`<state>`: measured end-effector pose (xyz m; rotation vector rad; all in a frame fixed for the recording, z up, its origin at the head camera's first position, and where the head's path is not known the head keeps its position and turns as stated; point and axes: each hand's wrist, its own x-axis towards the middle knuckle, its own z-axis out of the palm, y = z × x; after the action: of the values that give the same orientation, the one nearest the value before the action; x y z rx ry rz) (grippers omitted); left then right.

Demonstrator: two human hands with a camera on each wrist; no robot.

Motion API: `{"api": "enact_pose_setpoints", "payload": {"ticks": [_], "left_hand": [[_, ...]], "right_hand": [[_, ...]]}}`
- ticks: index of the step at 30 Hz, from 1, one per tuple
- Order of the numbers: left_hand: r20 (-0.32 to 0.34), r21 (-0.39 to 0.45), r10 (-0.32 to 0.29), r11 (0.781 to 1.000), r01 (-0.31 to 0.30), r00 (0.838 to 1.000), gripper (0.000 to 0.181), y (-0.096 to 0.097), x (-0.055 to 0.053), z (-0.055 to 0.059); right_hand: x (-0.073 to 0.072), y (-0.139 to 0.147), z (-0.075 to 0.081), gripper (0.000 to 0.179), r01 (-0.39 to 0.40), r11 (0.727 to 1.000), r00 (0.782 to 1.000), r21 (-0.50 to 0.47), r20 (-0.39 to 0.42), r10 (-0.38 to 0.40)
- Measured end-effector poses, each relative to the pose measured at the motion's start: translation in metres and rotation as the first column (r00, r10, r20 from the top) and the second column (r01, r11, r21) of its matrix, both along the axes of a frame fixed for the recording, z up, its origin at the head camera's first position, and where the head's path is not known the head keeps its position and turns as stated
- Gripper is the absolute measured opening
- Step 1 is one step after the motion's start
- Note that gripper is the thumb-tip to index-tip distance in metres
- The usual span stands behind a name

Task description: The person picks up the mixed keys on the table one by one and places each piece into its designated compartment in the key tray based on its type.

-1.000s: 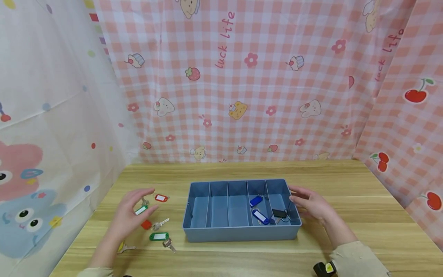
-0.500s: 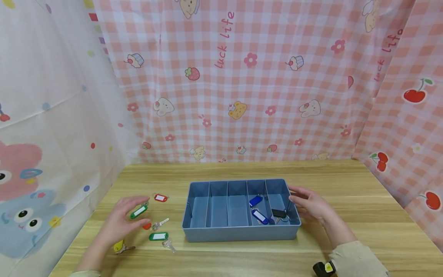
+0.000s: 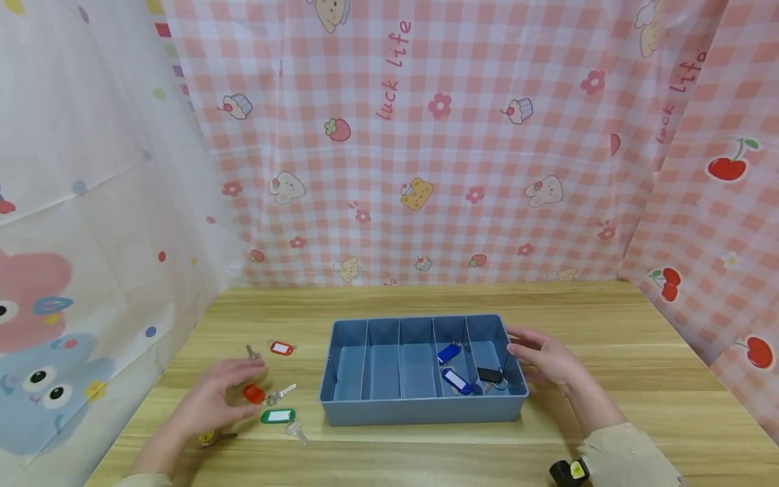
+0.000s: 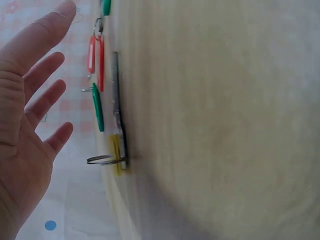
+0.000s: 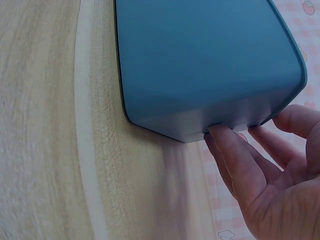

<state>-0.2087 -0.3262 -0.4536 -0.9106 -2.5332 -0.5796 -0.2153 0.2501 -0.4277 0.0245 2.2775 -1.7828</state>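
My left hand (image 3: pixel 207 400) hovers at the left of the table, thumb and fingers spread around a red key tag (image 3: pixel 253 393) with nothing gripped. In the left wrist view its fingers point past a green key tag (image 4: pixel 97 107). Partly under the wrist in the head view lies a yellow key tag (image 3: pixel 208 438); nearer the tray is another green key tag (image 3: pixel 278 416) with its key. My right hand (image 3: pixel 548 355) rests its fingertips on the outside of the right end of a blue divided tray (image 3: pixel 422 411); the right wrist view shows them against that end wall (image 5: pixel 235 112).
Blue key tags (image 3: pixel 456 381) lie in the tray's fourth compartment from the left, and a black key tag (image 3: pixel 489 374) in the rightmost. A red-framed key tag (image 3: pixel 281 348) and a key (image 3: pixel 252 353) lie behind my left hand. Checked cloth (image 3: pixel 389 237) hangs at the back.
My left hand has moved towards the front and left, now covering the tag of the rear green set and uncovering more of the red tag. Right hand and tray have stayed put.
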Motion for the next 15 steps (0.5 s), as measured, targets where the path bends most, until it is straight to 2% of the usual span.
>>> {"api": "enact_pose_setpoints", "payload": {"ticks": [7, 15], "left_hand": [[0.037, -0.085, -0.004, 0.996, 0.007, 0.999, 0.061, -0.0038, -0.004, -0.0062], [0.06, -0.105, -0.036, 0.994, 0.042, 0.998, 0.047, -0.0054, -0.0102, -0.0091]], "right_hand": [[0.0003, -0.0003, 0.0011, 0.057, 0.001, 1.0, 1.0, -0.001, -0.003, -0.001], [0.0009, -0.0007, 0.0013, 0.057, 0.003, 1.0, 1.0, -0.019, -0.001, -0.003]]}}
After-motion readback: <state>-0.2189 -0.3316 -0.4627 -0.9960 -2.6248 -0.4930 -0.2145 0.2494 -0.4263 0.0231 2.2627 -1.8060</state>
